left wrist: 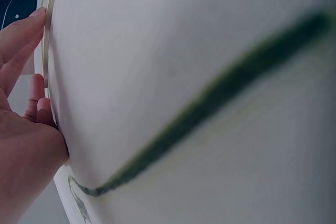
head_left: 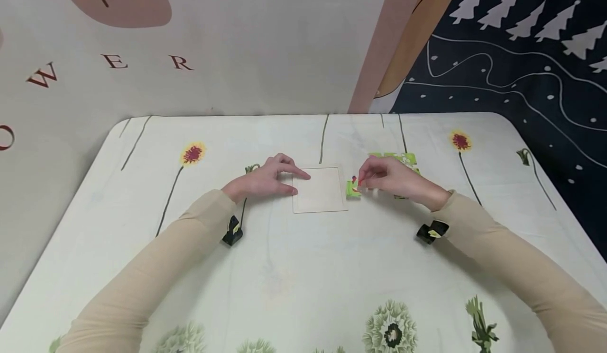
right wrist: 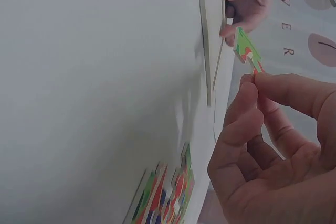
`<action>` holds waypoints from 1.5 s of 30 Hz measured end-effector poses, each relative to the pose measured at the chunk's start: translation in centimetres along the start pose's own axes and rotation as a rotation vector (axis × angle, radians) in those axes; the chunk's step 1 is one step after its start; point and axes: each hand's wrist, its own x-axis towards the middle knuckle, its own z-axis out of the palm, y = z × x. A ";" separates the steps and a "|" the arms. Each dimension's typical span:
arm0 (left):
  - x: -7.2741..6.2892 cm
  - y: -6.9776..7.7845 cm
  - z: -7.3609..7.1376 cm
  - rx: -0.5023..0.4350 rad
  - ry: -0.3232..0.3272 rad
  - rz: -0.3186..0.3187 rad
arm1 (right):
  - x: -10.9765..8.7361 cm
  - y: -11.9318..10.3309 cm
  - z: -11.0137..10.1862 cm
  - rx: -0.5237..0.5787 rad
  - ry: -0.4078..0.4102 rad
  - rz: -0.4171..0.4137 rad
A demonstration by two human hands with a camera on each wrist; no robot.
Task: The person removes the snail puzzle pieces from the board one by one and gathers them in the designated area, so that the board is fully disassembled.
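Between thumb and fingertips my right hand [head_left: 391,179] pinches a green jigsaw puzzle piece [head_left: 353,189] with red and white printing. In the right wrist view the puzzle piece [right wrist: 245,51] stands out past the fingertips, raised above the table. A square wooden puzzle tray [head_left: 319,189] with a thin raised edge lies left of the piece, its inside bare. My left hand [head_left: 270,178] rests at the tray's left side, fingers over its upper left corner and thumb at the left edge. In the left wrist view the tray's edge [left wrist: 48,19] shows beside the fingertips.
More green, red and blue puzzle pieces [right wrist: 163,198] lie beneath and behind my right hand, partly hidden by it in the head view. A white cloth with printed flowers covers the table [head_left: 294,279]. A fabric backdrop [head_left: 265,42] stands along the table's far edge.
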 end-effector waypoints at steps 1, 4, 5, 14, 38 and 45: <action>0.0 0.0 0.0 0.001 0.000 -0.001 | -0.1 0.1 -0.2 -0.001 -0.002 0.002; 0.1 0.0 0.0 -0.001 -0.002 -0.003 | -0.5 0.4 -0.7 -0.007 -0.009 0.008; 0.1 0.0 0.0 -0.002 -0.003 -0.003 | -0.6 0.5 -0.9 -0.010 -0.012 0.005; -0.1 0.2 0.1 -0.003 -0.004 -0.012 | -1.3 1.4 -2.1 -0.010 -0.003 0.021; 0.0 0.1 0.0 -0.006 -0.005 -0.009 | -2.0 3.0 -3.3 -0.073 -0.032 0.084; -0.2 0.0 -0.1 -0.001 -0.010 -0.016 | -1.6 2.9 -3.1 -0.128 -0.014 0.118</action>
